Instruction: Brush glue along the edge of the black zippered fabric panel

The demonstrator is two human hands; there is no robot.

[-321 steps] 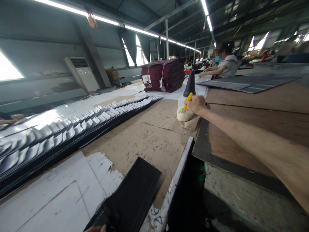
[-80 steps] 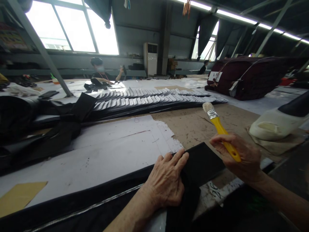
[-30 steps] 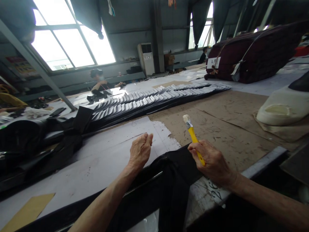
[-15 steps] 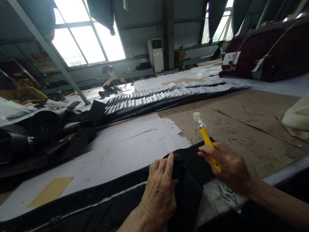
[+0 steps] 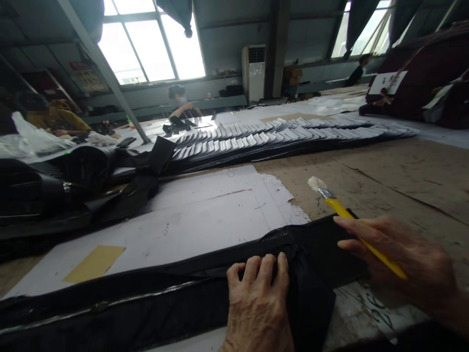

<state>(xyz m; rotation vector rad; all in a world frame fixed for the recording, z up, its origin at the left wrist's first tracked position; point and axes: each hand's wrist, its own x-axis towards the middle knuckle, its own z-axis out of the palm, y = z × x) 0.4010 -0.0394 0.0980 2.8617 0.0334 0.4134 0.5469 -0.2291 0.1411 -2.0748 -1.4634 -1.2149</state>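
A long black fabric piece with a metal zipper point(image 5: 146, 295) lies along the near side of the table. My left hand point(image 5: 258, 298) is on it, right of the visible zipper teeth, with fingers curled and tips gripping the cloth. In my right hand point(image 5: 410, 266), slightly blurred, is a paintbrush point(image 5: 340, 208) with a yellow handle. Its pale, clotted bristles point up and left, above the table and apart from the fabric. Beneath the brush, the black piece continues as a flat dark end, and a loose flap hangs towards me.
White paper point(image 5: 205, 205) with a torn right edge covers part of the table. Behind it runs a row of overlapping black pieces with pale ends point(image 5: 234, 142). Black straps and parts point(image 5: 73, 181) heap at left, near a yellow card point(image 5: 94, 264). A dark red bundle point(image 5: 414, 83) stands at right.
My left hand's fingers have gone from stretched out to curled on the cloth. My right hand has moved right with the paintbrush, which now tilts further left. The view has shifted.
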